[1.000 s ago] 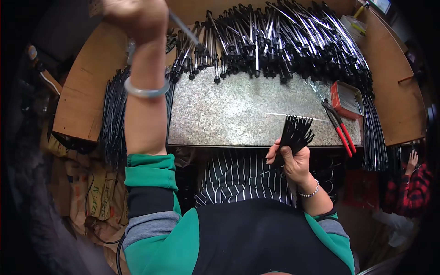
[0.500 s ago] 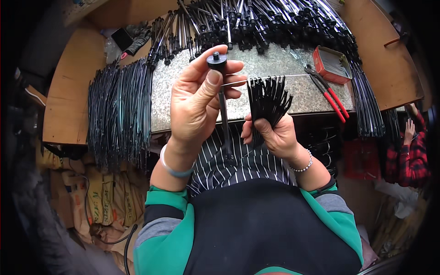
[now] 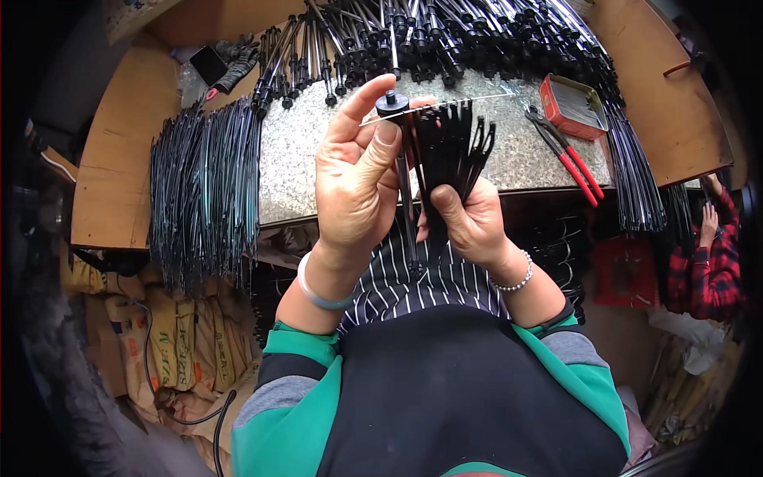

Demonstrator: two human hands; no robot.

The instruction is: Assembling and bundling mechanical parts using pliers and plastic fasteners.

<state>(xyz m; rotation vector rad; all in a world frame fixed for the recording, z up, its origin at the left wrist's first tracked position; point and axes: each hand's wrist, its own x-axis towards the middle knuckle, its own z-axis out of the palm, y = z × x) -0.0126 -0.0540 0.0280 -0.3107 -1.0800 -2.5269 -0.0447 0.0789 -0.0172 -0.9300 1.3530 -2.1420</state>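
Note:
My left hand (image 3: 350, 187) grips an upright black umbrella shaft (image 3: 391, 103), its round cap on top, between thumb and fingers. Beside it, my right hand (image 3: 474, 224) closes around the lower part of a bundle of black umbrella ribs (image 3: 449, 147), whose upper ends fan out. A thin wire (image 3: 489, 97) runs across the top of the ribs and over to the cap, where its left end sticks out past my left thumb. The left edge of the bundle is close against the shaft; whether they touch, I cannot tell. My left fingertips are partly hidden behind the shaft.
On the speckled worktop (image 3: 294, 175) lie red-handled pliers (image 3: 568, 159) by a red tin (image 3: 571, 111) of thin pieces. Black shafts (image 3: 445, 48) are heaped behind. Thin black ribs hang over the left edge (image 3: 207, 191) and right edge (image 3: 632, 171). A person in red plaid (image 3: 703, 278) is at right.
My hands have come together: the left moved right with the shaft, and the ribs shifted slightly left and up beside it. The wire now tilts upward to the right, its left end across the cap.

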